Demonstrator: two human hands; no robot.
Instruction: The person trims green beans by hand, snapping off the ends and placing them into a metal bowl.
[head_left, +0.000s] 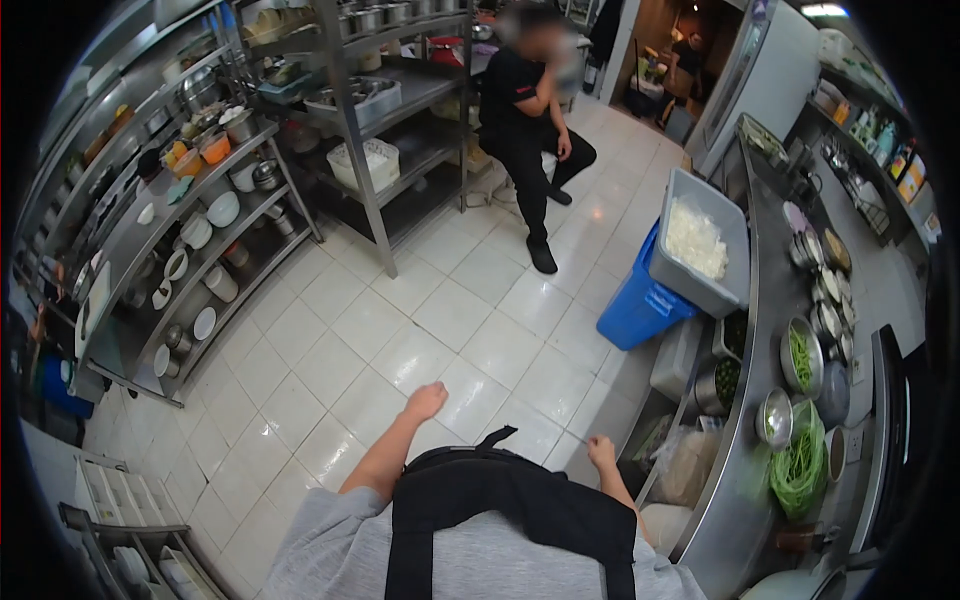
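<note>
My left hand (428,401) hangs over the tiled floor in front of my body, its fingers curled in with nothing showing in them. My right hand (601,451) is low on the other side, beside the shelf under the steel counter (722,470). Its fingers are also curled, and no object shows in it. Closest to that hand is a clear plastic bag (686,466) of something pale on the lower shelf. A black apron (500,492) covers the front of my grey shirt.
A person (535,125) in dark clothes sits ahead. A grey tub (742,255) of white pieces rests on a blue bin (640,312). The right counter holds a bag of green vegetables (798,462) and metal bowls (774,418). Steel racks (372,190) stand left.
</note>
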